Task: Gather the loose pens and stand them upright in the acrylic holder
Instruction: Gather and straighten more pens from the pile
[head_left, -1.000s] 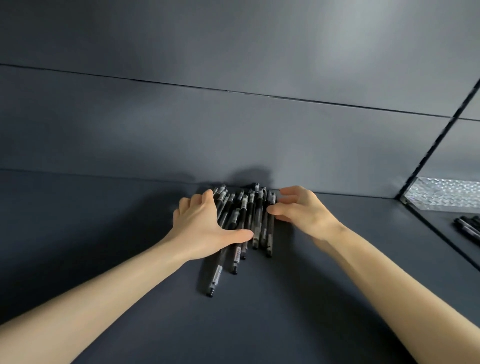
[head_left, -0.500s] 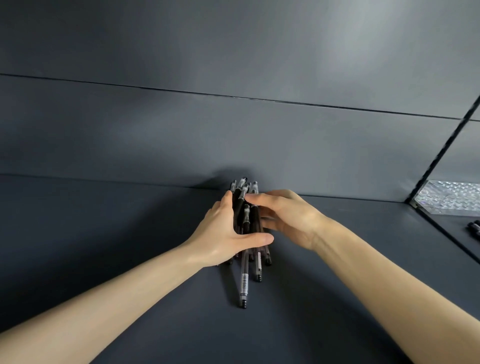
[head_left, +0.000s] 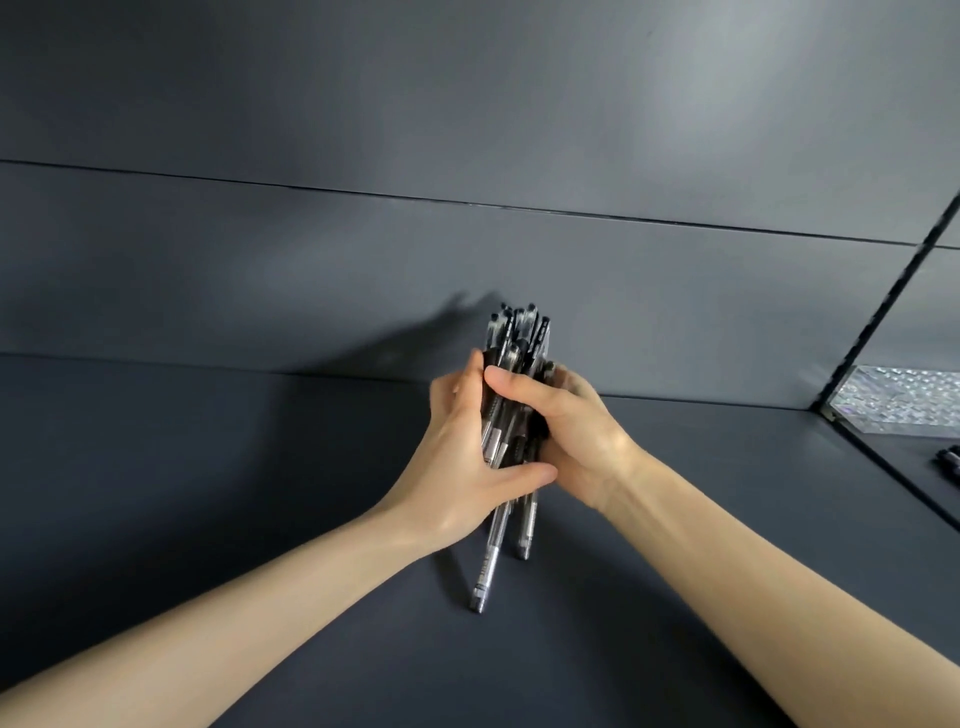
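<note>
While hands clasp pens, holder sits far right.

Matte dark grey work surface: laid across the lower half, from 3 through 6 to 9 o'clock. Dark grey panelled back wall: set upright behind it toward 12 o'clock and crossed by a thin black horizontal seam. Narrow black divider strip: seen slanting at 2 o'clock. Soft pale light patch: cast on the wall at 1 o'clock.
</note>
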